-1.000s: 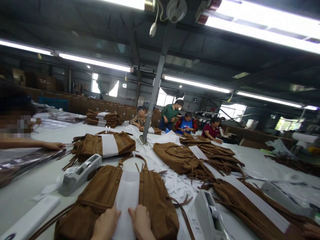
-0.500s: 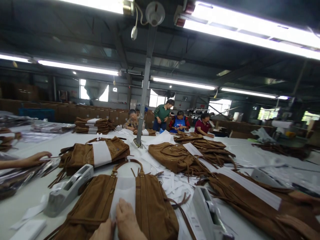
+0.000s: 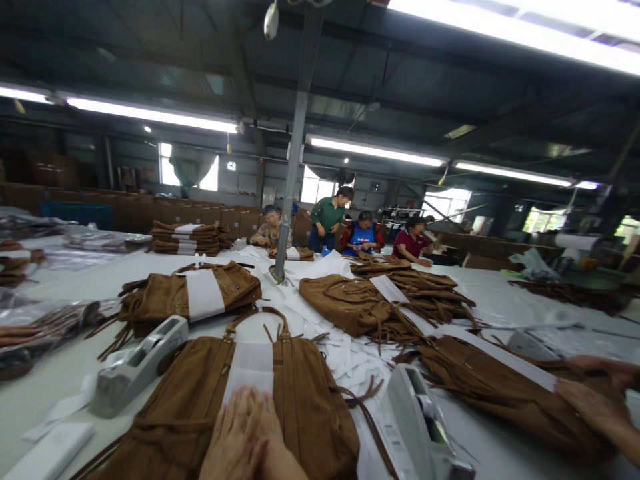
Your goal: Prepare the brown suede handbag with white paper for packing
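Your one view looks from your head, facing forward across the table (image 3: 505, 307) and slightly down, taking in much ceiling (image 3: 150, 60) above. It sits close over your left hand (image 3: 231, 430) and right hand (image 3: 273, 433), at the bottom edge, with the bag (image 3: 313, 400) under them. The pole (image 3: 290, 180) stands farther off, near the middle; the person in green (image 3: 326, 217) is well beyond.

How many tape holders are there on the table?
2 clearly: one tape holder left of the front bag, another right of it. A grey shape behind the right-hand bag may be a partly hidden third.
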`<state>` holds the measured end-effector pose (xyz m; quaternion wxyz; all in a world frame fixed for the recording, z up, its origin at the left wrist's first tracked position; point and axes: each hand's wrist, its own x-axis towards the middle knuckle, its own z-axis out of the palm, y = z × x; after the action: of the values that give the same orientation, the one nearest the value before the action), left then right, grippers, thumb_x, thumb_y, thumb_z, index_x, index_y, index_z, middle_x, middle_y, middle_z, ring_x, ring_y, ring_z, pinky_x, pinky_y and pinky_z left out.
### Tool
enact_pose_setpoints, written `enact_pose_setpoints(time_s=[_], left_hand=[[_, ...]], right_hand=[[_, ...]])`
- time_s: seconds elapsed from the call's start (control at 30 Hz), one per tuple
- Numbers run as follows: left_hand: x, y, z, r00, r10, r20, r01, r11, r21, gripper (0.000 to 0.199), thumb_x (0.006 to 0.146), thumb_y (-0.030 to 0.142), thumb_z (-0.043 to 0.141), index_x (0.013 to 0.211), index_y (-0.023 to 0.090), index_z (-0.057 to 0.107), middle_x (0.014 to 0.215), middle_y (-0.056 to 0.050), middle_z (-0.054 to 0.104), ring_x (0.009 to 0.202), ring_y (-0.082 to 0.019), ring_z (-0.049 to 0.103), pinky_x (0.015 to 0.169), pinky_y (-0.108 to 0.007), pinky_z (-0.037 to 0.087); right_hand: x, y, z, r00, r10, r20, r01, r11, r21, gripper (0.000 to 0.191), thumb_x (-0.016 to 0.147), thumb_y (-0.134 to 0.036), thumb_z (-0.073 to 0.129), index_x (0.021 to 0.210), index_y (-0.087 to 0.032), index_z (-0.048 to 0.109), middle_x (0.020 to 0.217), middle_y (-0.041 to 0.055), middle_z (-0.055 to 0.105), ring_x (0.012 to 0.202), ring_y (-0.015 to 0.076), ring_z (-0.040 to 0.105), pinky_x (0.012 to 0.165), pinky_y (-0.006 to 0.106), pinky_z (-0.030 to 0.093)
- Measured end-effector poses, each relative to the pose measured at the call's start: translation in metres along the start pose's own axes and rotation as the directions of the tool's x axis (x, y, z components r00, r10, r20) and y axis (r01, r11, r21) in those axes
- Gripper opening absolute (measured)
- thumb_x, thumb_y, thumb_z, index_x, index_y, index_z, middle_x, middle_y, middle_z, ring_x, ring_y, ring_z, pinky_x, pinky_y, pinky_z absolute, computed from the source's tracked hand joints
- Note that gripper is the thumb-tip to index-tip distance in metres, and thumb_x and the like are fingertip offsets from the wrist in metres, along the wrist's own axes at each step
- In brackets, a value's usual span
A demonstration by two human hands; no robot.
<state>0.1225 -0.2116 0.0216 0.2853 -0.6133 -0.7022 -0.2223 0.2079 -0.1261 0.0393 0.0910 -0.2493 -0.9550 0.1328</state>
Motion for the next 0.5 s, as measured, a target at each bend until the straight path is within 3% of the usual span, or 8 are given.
enact_pose_setpoints(time_s=[0.07, 0.13, 0.3, 0.4, 0.5], left_hand=[[-0.012, -0.001, 0.023, 0.995, 0.040, -0.092, -0.033, 0.997, 0.073, 0.058, 0.086, 0.054, 0.043, 0.127, 0.016, 0.058, 0.133, -0.015, 0.056, 0.122, -0.030, 0.050, 0.093, -0.040, 0.043], [-0.021, -0.005, 0.038, 0.990, 0.082, -0.113, -0.067, 0.989, 0.133, 0.066, 0.083, 0.063, 0.044, 0.122, 0.012, 0.062, 0.126, -0.018, 0.061, 0.116, -0.030, 0.054, 0.090, -0.038, 0.043], [-0.030, -0.009, 0.049, 0.980, 0.147, -0.137, -0.114, 0.968, 0.225, 0.062, 0.083, 0.062, 0.047, 0.117, 0.013, 0.065, 0.120, -0.019, 0.064, 0.110, -0.031, 0.058, 0.091, -0.042, 0.041], [-0.032, -0.006, 0.049, 0.991, 0.115, -0.067, -0.100, 0.974, 0.203, 0.061, 0.085, 0.059, 0.045, 0.118, 0.013, 0.065, 0.123, -0.019, 0.063, 0.113, -0.032, 0.058, 0.093, -0.044, 0.043], [-0.026, 0.001, 0.039, 0.991, -0.005, 0.134, -0.011, 0.993, 0.114, 0.061, 0.086, 0.057, 0.042, 0.123, 0.012, 0.061, 0.130, -0.020, 0.057, 0.120, -0.034, 0.054, 0.097, -0.047, 0.042]], right_hand=[[0.004, 0.003, 0.000, 0.999, 0.002, 0.042, -0.003, 0.999, 0.040, 0.052, 0.097, -0.026, 0.033, 0.148, -0.028, 0.023, 0.152, 0.0074, 0.028, 0.141, 0.0283, 0.023, 0.113, 0.059, 0.020], [0.006, 0.006, -0.004, 0.998, 0.018, 0.059, -0.023, 0.996, 0.088, 0.052, 0.097, -0.028, 0.034, 0.148, -0.027, 0.025, 0.151, 0.0075, 0.031, 0.141, 0.0267, 0.025, 0.113, 0.057, 0.021], [0.009, 0.014, -0.023, 0.998, 0.034, 0.050, -0.040, 0.992, 0.121, 0.053, 0.097, -0.029, 0.028, 0.149, -0.019, 0.022, 0.153, 0.0098, 0.028, 0.141, 0.0224, 0.025, 0.114, 0.051, 0.021], [0.012, 0.017, -0.035, 0.997, -0.041, 0.059, 0.036, 0.997, 0.074, 0.053, 0.097, -0.035, 0.031, 0.148, -0.025, 0.023, 0.154, 0.0064, 0.025, 0.142, 0.0237, 0.021, 0.114, 0.056, 0.016], [0.016, 0.016, -0.044, 0.999, -0.039, 0.036, 0.037, 0.997, 0.066, 0.050, 0.098, -0.036, 0.027, 0.148, -0.028, 0.023, 0.154, 0.0055, 0.026, 0.142, 0.0236, 0.020, 0.113, 0.060, 0.013]])
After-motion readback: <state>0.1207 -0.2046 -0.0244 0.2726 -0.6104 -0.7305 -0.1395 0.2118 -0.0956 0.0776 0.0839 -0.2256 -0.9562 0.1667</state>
